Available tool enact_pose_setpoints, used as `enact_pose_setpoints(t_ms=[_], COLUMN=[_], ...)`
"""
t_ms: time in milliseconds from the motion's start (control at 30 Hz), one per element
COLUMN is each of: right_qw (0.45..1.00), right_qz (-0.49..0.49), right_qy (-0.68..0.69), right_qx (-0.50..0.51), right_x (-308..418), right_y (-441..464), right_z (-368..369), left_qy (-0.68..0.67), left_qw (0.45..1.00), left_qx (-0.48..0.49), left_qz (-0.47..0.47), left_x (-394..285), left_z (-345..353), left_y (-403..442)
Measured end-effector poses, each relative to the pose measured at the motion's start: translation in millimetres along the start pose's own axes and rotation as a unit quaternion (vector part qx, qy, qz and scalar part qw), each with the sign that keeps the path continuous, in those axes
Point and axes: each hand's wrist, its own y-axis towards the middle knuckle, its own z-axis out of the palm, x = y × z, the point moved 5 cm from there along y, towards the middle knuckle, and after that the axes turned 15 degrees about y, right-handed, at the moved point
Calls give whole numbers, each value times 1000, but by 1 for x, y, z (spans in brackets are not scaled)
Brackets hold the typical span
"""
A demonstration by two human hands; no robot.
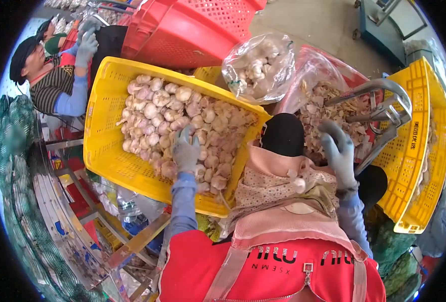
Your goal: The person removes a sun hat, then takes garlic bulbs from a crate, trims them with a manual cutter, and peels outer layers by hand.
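Note:
My left hand (pixel 186 153), in a pale grey glove, rests on the heap of garlic bulbs (pixel 155 113) inside a tilted yellow crate (pixel 105 151). Its fingers are spread over the bulbs. On the right, my right hand (pixel 339 156), gloved too, is raised beside a metal lever frame (pixel 384 108). Its fingers are curved and apart, with nothing visible between them. One garlic bulb (pixel 298 185) lies on the patterned cloth over my lap. Loose skins and stem scraps (pixel 323 108) fill a plastic-lined red container beyond my knees.
A clear bag of garlic (pixel 258 68) sits behind the crate, near a large red crate (pixel 193 30). Another yellow crate (pixel 414 146) stands at the right. A person in grey gloves (pixel 57 75) is at the upper left. Green net sacks (pixel 17 191) line the left edge.

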Motion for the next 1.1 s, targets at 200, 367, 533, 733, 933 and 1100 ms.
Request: enact_pose_setpoints(t_ms=[200, 367, 533, 733, 933, 1100], right_qw=[988, 986, 985, 988, 956, 935], right_qz=[124, 134, 164, 74, -188, -150], right_qy=[49, 43, -1, -131, -215, -169], right_qx=[-82, -87, -51, 27, -68, -273], right_x=[-61, -50, -49, -26, 46, 58], right_y=[-73, -91, -96, -87, -100, -92], right_z=[-37, -30, -12, 12, -28, -83], left_qy=[228, 240, 120, 255, -219, -792], left_qw=[960, 964, 982, 965, 972, 553], left_qx=[-23, 0, -148, -17, 81, 241], left_qz=[159, 114, 11, -52, -31, -95], left_x=[0, -2, 56, 17, 45, -64], left_z=[43, 26, 29, 48, 52, -14], left_y=[17, 2, 16, 71, 87, 15])
